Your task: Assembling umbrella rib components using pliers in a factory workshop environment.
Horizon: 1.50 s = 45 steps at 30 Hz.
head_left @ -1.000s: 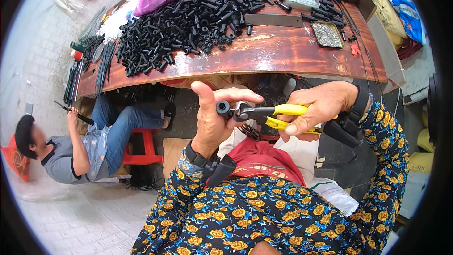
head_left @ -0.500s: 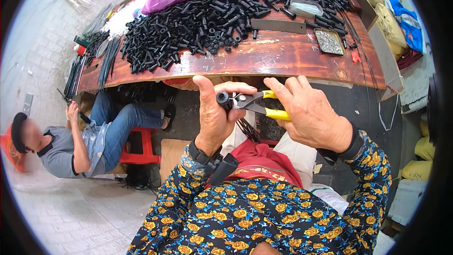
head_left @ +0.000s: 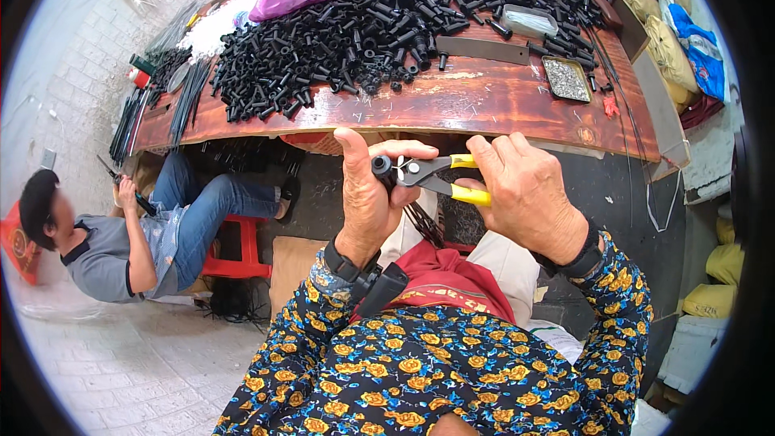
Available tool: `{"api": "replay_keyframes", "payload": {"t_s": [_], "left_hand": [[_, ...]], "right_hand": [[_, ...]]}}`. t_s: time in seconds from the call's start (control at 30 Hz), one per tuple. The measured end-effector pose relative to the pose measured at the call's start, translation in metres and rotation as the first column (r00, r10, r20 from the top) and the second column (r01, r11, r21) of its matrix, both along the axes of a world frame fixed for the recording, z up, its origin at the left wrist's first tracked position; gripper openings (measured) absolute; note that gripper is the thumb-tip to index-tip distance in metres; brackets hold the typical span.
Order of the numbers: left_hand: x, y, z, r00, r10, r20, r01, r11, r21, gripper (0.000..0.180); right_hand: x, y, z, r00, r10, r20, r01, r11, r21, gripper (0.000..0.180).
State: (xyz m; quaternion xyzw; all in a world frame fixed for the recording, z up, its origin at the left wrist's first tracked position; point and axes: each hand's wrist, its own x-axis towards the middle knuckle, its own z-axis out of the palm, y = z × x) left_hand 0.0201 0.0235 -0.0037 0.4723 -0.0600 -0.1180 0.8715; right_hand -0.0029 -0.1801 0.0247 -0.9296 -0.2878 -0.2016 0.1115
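The left hand (head_left: 363,198) grips a black tubular part (head_left: 381,165) at its inner side, with the thumb raised toward twelve o'clock and the index finger reaching toward three. The part's round end faces up to the camera, so its long axis is strongly foreshortened and its exact tilt cannot be told. Just at its three o'clock side is the head of the yellow-handled pliers (head_left: 436,178), whose long axis runs about from nine to three o'clock. The right hand (head_left: 529,198) holds the pliers at the three o'clock end, around the handles, which stand spread apart. Therefore the left hand is the nearer one to the part, and the right hand comes to it only through the tool. Toward twelve o'clock, apart from both hands, the wooden surface (head_left: 500,105) carries a heap of black parts (head_left: 355,40).
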Motion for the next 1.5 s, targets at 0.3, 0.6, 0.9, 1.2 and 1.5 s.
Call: {"api": "replay_keyframes", "payload": {"t_s": [0.3, 0.6, 0.9, 1.2, 1.5], "left_hand": [[0.001, -0.003, 0.003, 0.998, 0.053, -0.027, -0.052, 0.998, 0.033, 0.094], [0.013, 0.005, -0.006, 0.991, -0.093, 0.097, 0.101, 0.992, -0.075, 0.091], [0.018, 0.020, -0.005, 0.922, -0.144, 0.360, 0.209, 0.966, -0.149, 0.054], [0.018, 0.009, 0.006, 0.940, -0.034, 0.339, 0.004, 0.996, 0.090, 0.057], [0.025, -0.007, -0.007, 0.951, -0.093, 0.296, 0.089, 0.996, 0.028, 0.063]], "right_hand": [[0.009, -0.005, -0.014, 0.989, 0.039, -0.144, -0.024, 0.994, 0.108, 0.024], [0.010, -0.040, 0.005, 0.984, 0.011, -0.176, 0.041, 0.957, 0.288, 0.024], [0.076, -0.173, -0.024, 0.786, -0.239, -0.570, 0.593, 0.555, 0.584, 0.014], [0.146, -0.184, -0.054, 0.753, -0.621, -0.218, 0.647, 0.758, 0.076, 0.019], [0.164, -0.174, -0.059, 0.730, -0.637, -0.249, 0.642, 0.763, -0.073, 0.021]]}}
